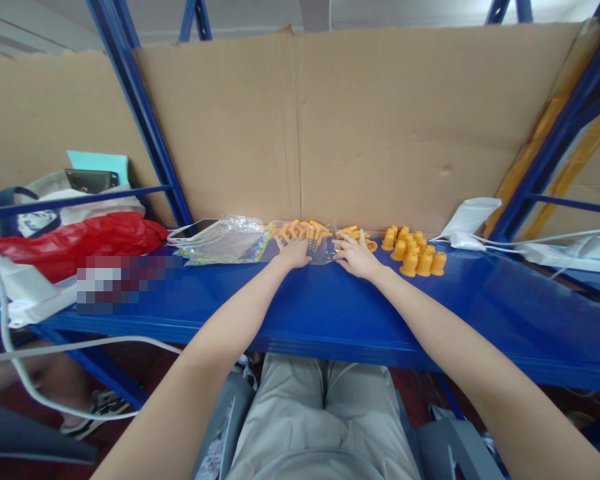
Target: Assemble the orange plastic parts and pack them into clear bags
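Observation:
My left hand [294,254] reaches over a clear plastic bag [320,253], fingers spread, touching a pile of small orange plastic pieces [300,230]. Dark, screw-like bits show among them, too small to name surely. To its right, my right hand [357,257] lies with fingers apart over the bag's right side and more orange pieces [349,233]. One round orange piece [371,246] sits just beside its fingers. Farther right, several orange cup-shaped pieces [411,251] with flared bases stand grouped on the blue shelf [330,307]. My fingertips are partly hidden.
Left of my hands lie a phone [203,229], a white cable and clear bags with a patterned edge [225,243]. A red plastic bag [80,243] is farther left. Cardboard [380,127] backs the shelf. White plugs and cables [473,237] lie right. Another person's leg shows lower left.

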Action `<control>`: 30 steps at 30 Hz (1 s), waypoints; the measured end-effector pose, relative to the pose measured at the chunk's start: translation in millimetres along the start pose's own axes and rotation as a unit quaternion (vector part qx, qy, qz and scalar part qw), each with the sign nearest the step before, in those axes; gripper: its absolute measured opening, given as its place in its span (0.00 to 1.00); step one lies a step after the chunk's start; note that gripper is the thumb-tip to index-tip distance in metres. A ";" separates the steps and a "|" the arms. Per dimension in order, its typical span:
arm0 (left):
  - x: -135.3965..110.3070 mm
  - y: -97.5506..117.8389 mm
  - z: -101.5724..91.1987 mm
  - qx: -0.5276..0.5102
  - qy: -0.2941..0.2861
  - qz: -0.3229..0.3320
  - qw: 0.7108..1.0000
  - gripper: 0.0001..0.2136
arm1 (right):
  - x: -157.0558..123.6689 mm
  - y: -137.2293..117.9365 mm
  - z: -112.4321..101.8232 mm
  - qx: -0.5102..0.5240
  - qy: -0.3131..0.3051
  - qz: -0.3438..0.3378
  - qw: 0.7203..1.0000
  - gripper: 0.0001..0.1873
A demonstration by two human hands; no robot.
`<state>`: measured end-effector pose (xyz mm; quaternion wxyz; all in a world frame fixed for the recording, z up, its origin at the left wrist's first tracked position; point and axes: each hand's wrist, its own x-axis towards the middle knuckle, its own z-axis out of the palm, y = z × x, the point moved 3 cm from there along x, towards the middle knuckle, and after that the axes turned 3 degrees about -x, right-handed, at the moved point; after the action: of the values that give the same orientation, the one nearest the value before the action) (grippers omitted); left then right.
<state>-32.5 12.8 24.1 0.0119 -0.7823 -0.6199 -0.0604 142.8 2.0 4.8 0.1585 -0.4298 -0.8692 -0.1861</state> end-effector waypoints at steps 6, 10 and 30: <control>1.2 15.9 0.7 -0.072 0.048 0.014 0.996 0.19 | 1.0 -9.3 -3.1 0.035 -0.018 -0.026 0.999 0.16; 0.3 24.9 3.9 -0.077 0.054 -0.016 0.995 0.22 | 1.6 -17.2 -6.7 0.046 -0.022 -0.053 0.997 0.16; -2.3 18.8 -9.5 -0.041 0.106 -0.013 0.993 0.16 | -1.0 0.9 -3.3 0.057 -0.072 0.028 0.995 0.17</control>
<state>-15.5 5.3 34.3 0.0446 -0.7632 -0.6223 -0.1681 144.5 0.3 7.5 0.1252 -0.4569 -0.8749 -0.1003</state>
